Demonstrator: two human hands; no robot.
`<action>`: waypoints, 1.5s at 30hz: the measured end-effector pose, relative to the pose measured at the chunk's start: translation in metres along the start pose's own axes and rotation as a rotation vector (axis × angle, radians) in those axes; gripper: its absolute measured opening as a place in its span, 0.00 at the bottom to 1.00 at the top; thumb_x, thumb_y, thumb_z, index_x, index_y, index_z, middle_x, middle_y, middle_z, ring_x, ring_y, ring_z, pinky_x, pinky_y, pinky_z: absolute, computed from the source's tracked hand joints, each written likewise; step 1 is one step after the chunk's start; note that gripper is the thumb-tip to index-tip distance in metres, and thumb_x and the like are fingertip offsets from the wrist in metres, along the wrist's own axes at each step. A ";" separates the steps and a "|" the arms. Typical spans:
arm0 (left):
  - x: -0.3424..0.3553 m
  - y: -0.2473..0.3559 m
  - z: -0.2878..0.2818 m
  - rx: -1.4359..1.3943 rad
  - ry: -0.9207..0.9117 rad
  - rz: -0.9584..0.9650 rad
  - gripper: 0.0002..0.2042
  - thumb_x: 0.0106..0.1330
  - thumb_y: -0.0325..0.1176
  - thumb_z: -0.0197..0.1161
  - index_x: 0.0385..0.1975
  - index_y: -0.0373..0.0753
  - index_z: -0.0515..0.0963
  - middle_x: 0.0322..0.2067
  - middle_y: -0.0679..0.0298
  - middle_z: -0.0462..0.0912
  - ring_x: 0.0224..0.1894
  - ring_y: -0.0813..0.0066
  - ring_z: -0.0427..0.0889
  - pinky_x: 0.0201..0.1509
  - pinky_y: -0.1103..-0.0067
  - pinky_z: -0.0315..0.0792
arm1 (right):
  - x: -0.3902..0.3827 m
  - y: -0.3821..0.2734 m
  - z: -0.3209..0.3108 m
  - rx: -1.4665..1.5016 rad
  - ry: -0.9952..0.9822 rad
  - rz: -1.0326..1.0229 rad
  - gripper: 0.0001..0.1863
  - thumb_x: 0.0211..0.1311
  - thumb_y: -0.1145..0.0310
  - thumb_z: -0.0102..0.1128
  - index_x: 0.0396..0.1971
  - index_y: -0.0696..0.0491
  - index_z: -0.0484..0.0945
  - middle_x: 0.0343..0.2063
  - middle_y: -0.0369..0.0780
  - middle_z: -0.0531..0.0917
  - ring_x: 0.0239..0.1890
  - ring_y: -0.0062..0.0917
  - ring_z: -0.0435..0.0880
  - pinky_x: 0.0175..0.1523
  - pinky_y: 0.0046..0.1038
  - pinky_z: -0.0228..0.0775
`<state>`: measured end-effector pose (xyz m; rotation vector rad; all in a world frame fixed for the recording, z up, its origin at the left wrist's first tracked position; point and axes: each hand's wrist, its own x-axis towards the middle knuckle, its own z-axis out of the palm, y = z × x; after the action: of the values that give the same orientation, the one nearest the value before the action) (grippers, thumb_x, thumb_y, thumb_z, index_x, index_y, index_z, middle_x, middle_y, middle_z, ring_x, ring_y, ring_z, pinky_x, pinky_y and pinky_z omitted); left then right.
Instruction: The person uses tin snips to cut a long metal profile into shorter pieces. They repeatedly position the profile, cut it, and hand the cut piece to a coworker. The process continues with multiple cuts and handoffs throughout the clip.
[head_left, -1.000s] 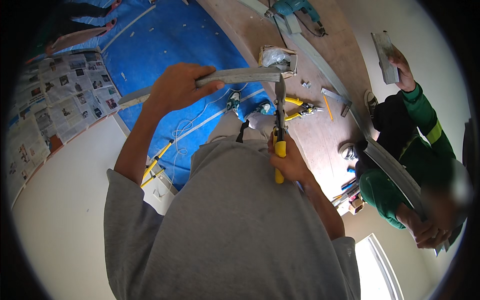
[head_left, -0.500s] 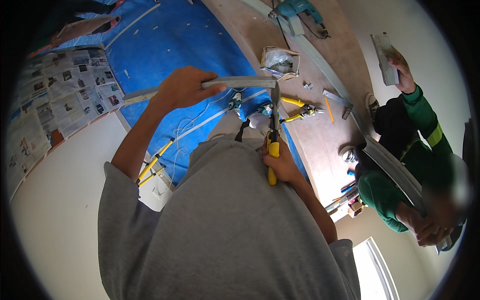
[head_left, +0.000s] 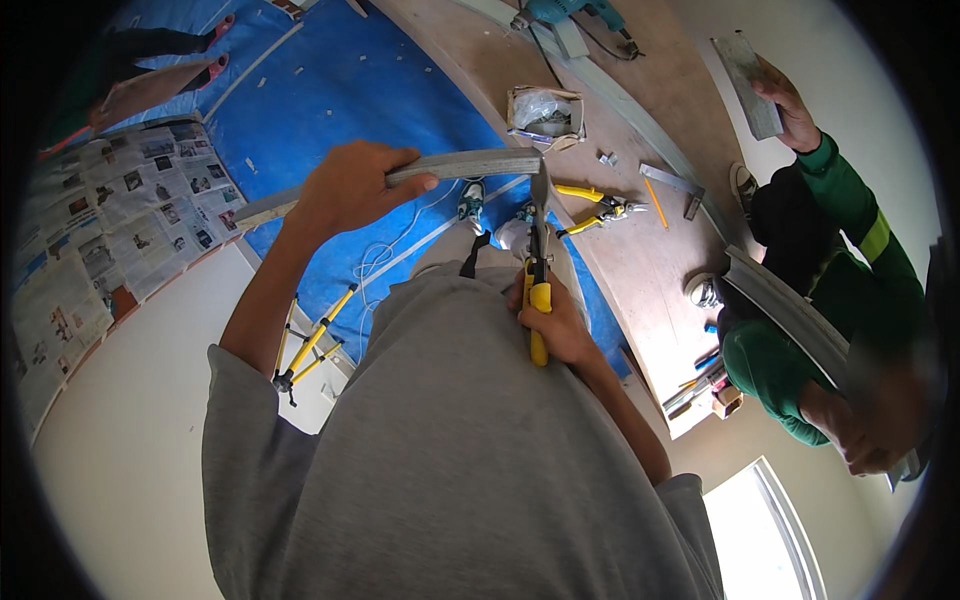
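A long grey metal channel [head_left: 480,163] lies crosswise in front of me. My left hand [head_left: 352,188] is wrapped round it, thumb and fingers closed on its two edges. In my right hand [head_left: 562,322] are yellow-handled tin snips [head_left: 540,290], pointing away from me. Their jaws meet the right end of the channel; whether the blades have cut into it, I cannot tell. Another pair of yellow-handled snips [head_left: 598,210] rests on the brown board, just beyond the held snips.
On the brown board [head_left: 640,290] are an open box [head_left: 546,118], a pencil [head_left: 656,203], a metal square [head_left: 675,182] and a teal drill [head_left: 570,12]. At right, a co-worker in a green sleeve [head_left: 842,200] holds metal pieces. A yellow tripod [head_left: 325,325] stands left on blue sheeting [head_left: 300,90].
The view has shifted slightly, showing more of the tripod. My hands keep hold of the channel and the snips, with the jaws still at the channel's end.
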<state>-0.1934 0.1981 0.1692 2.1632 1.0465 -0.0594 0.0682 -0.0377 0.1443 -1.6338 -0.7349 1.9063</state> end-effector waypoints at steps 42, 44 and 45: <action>0.002 0.000 -0.025 0.077 0.070 0.109 0.30 0.70 0.61 0.60 0.48 0.34 0.85 0.34 0.51 0.87 0.36 0.52 0.86 0.42 0.64 0.77 | -0.009 -0.023 0.004 -0.136 0.027 -0.047 0.21 0.47 0.72 0.64 0.43 0.53 0.68 0.33 0.37 0.76 0.37 0.26 0.77 0.47 0.32 0.72; 0.004 -0.003 -0.023 0.073 0.050 0.104 0.31 0.71 0.61 0.59 0.48 0.34 0.85 0.33 0.51 0.87 0.35 0.52 0.86 0.41 0.64 0.77 | -0.006 -0.017 0.003 -0.118 0.016 -0.043 0.21 0.47 0.72 0.64 0.43 0.53 0.68 0.33 0.37 0.76 0.37 0.26 0.77 0.46 0.32 0.72; 0.006 -0.003 -0.021 0.069 0.049 0.106 0.31 0.71 0.61 0.58 0.47 0.34 0.85 0.33 0.51 0.87 0.35 0.52 0.86 0.41 0.63 0.77 | -0.004 -0.014 0.001 -0.114 0.016 -0.039 0.21 0.47 0.72 0.64 0.43 0.53 0.68 0.33 0.37 0.76 0.37 0.25 0.77 0.46 0.32 0.72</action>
<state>-0.1970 0.2166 0.1808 2.2893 0.9676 0.0072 0.0683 -0.0307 0.1572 -1.6884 -0.8765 1.8518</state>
